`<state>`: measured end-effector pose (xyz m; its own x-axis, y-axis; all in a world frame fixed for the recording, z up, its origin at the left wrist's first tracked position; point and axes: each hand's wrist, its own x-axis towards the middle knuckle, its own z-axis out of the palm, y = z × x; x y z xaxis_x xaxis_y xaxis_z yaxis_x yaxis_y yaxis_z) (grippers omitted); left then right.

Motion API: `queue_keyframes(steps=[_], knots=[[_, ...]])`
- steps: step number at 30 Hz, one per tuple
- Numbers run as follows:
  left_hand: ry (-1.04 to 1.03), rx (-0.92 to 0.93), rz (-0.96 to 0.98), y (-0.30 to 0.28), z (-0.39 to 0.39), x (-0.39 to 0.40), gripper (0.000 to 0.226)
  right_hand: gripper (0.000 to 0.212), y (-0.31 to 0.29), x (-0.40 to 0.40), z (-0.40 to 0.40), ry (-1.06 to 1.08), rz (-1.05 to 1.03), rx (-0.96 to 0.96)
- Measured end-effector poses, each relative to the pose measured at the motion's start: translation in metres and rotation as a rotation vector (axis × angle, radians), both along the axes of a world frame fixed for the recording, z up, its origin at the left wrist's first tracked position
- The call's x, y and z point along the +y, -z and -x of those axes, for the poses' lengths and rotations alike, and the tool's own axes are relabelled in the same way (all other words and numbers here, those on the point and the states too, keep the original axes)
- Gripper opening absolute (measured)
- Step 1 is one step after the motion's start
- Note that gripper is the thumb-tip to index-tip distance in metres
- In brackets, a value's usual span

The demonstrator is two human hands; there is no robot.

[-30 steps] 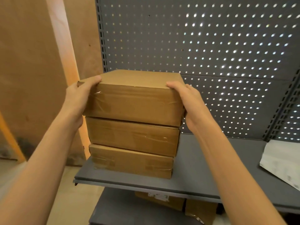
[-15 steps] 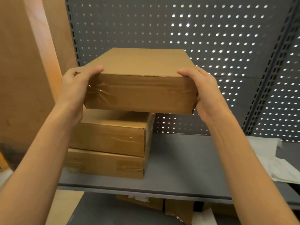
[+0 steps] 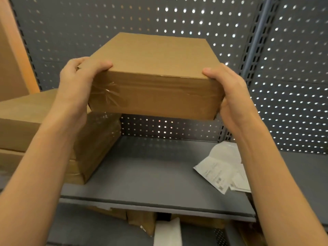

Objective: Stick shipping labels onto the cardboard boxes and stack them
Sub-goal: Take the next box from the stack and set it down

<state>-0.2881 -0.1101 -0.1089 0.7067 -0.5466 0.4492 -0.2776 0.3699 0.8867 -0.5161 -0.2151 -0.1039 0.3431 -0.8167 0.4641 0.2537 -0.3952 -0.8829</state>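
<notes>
Below the fingers, nearest: more cardboard and a white sheet (image 3: pixel 167 234) under the grey shelf (image 3: pixel 150 183). Right of the right hand (image 3: pixel 236 102), shipping labels (image 3: pixel 220 173) on the shelf, print too small to read. Left hand (image 3: pixel 78 86) and right hand clamped on the ends of a cardboard box (image 3: pixel 154 77), thumbs on top, held clear above the shelf; no label or writing visible. Under the left hand, two stacked boxes (image 3: pixel 95 139). Behind, perforated panel (image 3: pixel 292 86).
</notes>
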Motion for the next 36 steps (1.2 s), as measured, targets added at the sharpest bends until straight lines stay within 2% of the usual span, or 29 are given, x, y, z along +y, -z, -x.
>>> queue_keyframes(steps=[8,13,19,23,28,36], knots=[[-0.007,0.076,-0.095,0.032,0.024,-0.003,0.046,0.058,0.032,-0.011,0.022,0.012,-0.061,0.056],[0.026,0.091,-0.169,0.059,0.020,-0.004,0.049,0.061,0.068,-0.010,0.024,0.011,-0.147,0.085],[0.078,0.083,-0.323,0.099,0.015,-0.003,0.059,0.085,0.113,-0.007,0.024,0.043,-0.281,0.098],[0.122,0.071,-0.440,0.120,0.007,-0.003,0.064,0.078,0.135,-0.001,0.023,0.038,-0.343,0.078],[0.199,0.070,-0.567,0.134,-0.001,-0.005,0.064,0.091,0.154,0.001,0.020,0.046,-0.360,0.129],[0.251,-0.008,-0.618,0.146,-0.009,-0.006,0.068,0.068,0.168,0.004,0.017,0.060,-0.370,0.128]])
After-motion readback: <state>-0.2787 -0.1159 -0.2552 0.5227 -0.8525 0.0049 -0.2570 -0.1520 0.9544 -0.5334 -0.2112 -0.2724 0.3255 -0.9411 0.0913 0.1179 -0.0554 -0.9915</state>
